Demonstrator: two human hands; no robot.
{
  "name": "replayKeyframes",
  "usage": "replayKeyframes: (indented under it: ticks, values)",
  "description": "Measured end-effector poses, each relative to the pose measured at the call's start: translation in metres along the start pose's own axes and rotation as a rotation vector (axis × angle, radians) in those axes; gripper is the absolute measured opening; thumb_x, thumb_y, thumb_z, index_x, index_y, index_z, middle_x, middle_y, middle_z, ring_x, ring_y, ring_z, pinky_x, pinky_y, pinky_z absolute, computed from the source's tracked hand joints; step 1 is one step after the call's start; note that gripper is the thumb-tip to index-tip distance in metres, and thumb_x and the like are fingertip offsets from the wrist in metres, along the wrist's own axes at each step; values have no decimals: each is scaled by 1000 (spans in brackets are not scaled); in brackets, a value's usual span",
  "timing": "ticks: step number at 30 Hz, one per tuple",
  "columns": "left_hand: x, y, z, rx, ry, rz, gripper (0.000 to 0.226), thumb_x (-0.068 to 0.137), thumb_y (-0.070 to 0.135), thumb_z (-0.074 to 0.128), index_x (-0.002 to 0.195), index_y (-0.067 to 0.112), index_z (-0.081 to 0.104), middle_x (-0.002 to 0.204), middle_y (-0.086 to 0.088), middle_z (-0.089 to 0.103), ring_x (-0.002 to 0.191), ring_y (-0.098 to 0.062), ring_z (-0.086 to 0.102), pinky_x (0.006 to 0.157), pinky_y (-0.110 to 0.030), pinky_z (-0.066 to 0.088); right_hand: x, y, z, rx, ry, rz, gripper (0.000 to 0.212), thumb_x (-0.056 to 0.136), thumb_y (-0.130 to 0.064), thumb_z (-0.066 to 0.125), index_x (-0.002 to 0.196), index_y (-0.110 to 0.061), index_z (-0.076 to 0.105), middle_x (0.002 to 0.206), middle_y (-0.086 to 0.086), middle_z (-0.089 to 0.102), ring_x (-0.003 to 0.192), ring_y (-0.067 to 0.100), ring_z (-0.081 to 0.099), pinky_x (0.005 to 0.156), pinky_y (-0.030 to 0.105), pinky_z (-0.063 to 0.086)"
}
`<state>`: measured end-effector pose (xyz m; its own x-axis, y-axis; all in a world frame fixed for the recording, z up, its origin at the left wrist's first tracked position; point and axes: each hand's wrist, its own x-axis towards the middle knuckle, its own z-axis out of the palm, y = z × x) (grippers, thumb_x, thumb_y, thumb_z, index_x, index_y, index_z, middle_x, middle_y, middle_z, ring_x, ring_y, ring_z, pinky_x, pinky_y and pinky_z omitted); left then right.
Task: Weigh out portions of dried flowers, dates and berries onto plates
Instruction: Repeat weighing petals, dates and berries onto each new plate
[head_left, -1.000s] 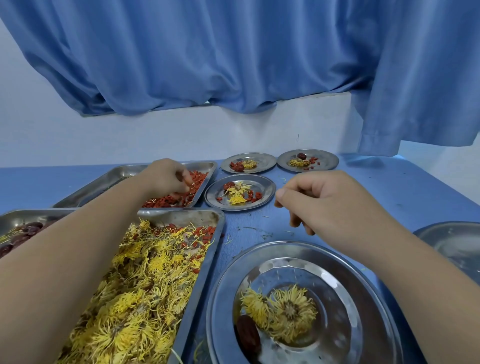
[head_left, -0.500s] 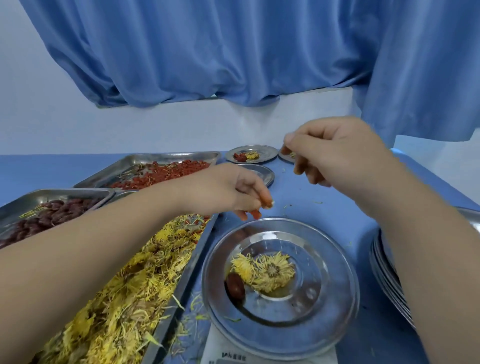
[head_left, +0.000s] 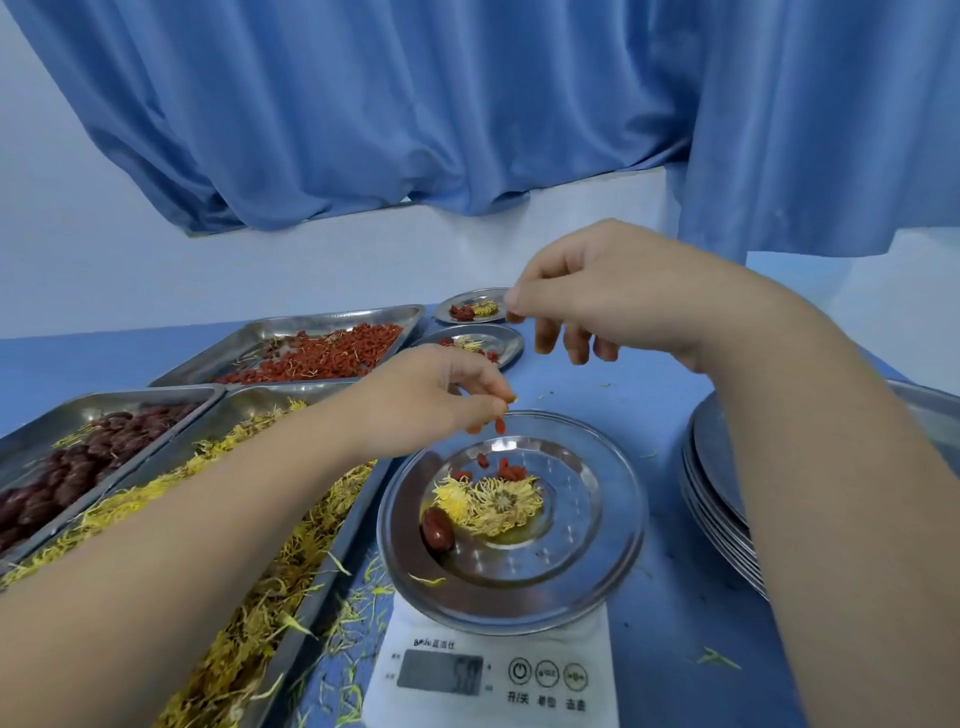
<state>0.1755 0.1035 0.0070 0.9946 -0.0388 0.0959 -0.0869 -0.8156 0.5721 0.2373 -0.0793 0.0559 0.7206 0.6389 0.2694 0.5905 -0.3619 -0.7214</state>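
**Berries dropping onto the weighed plate**

Head view: three trays sit at the left, of berries (head_left: 322, 356), dates (head_left: 78, 467) and flowers (head_left: 270, 561). Three filled plates: one on the scale (head_left: 493, 675), two further back. The scale plate (head_left: 613, 525) holds one date (head_left: 437, 530), a flower or two (head_left: 491, 501) and a few berries. The left hand (head_left: 431, 400), just above its far rim, pinches berries, one hanging below the fingertips. The right hand (head_left: 597, 291) hovers higher, loosely curled, seemingly holding nothing

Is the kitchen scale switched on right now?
On. The scale under the plate shows digits on its display, too blurred to read surely.
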Motion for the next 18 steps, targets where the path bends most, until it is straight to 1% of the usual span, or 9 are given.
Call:
replayKeyframes:
  ticks: [2, 4, 6, 8, 10, 12, 15, 17, 18]
  values:
    - [-7, 1, -2, -14, 46, -28, 13, 95, 28, 59, 98, 31, 71, 90, 16, 73, 80, -1, 68, 77, -23, 49, -2, 2, -2, -53, -77, 39, 20, 88, -37, 60, 81, -20, 69, 72, -3, 73, 51, 8, 60, 49, 24, 46]
    - [-17, 0, -3, -116, 97, -82, 16, 96, 30, 55, 98, 32, 71, 92, 19, 73, 80, 0, 69, 73, -24, 50, -3, 4, -2, -93, -160, 88, 20, 89, -38, 59, 85, -21, 68, 77, -1, 73, 55, 9, 63, 51, 24, 48]
    - [-28, -1, -2, -283, 143, -140, 19, 98, 30, 53, 97, 30, 72, 93, 15, 74, 81, -5, 72, 75, -28, 54, -4, 5, -2, -127, -238, 137, 19, 90, -39, 59, 88, -22, 67, 81, -1, 74, 61, 11, 66, 55, 25, 49]
    - [-35, 0, 1, -365, 179, -172, 20, 98, 28, 52, 96, 28, 72, 91, 10, 75, 78, -9, 73, 74, -29, 57, -4, 4, 0, -145, -295, 175, 18, 90, -39, 59, 91, -22, 65, 85, 0, 74, 66, 13, 68, 58, 26, 51]
    - [-35, 0, 5, -324, 185, -185, 18, 98, 29, 53, 95, 27, 71, 87, 9, 74, 72, -8, 72, 69, -25, 55, -4, 3, 3, -154, -331, 198, 17, 90, -39, 59, 92, -23, 64, 88, 1, 73, 69, 16, 69, 60, 27, 52]
    - [-30, 3, 7, -245, 187, -186, 16, 98, 29, 53, 96, 26, 69, 83, 8, 73, 66, -5, 69, 66, -25, 54, -5, 0, 6, -166, -358, 209, 16, 91, -39, 58, 91, -24, 63, 91, 3, 72, 72, 18, 68, 62, 28, 52]
    - [-25, 4, 4, -182, 201, -189, 16, 99, 22, 50, 101, 24, 66, 82, 9, 73, 64, -5, 67, 72, -34, 56, -6, -2, 9, -198, -378, 227, 16, 92, -39, 57, 92, -24, 62, 92, 4, 71, 75, 20, 69, 65, 29, 53]
    - [-26, 3, 2, -208, 206, -208, 20, 98, 16, 50, 108, 24, 65, 88, 9, 73, 68, -6, 68, 77, -37, 56, -7, -3, 9, -218, -378, 238, 17, 92, -40, 57, 94, -24, 62, 92, 3, 71, 75, 19, 70, 64, 29, 54]
    - [-27, 3, 2, -239, 201, -217, 21, 98, 14, 50, 111, 24, 64, 92, 9, 73, 73, -8, 69, 77, -36, 56, -8, -4, 8, -225, -374, 242, 17, 91, -40, 58, 95, -24, 62, 91, 3, 71, 75, 19, 70, 64, 29, 54]
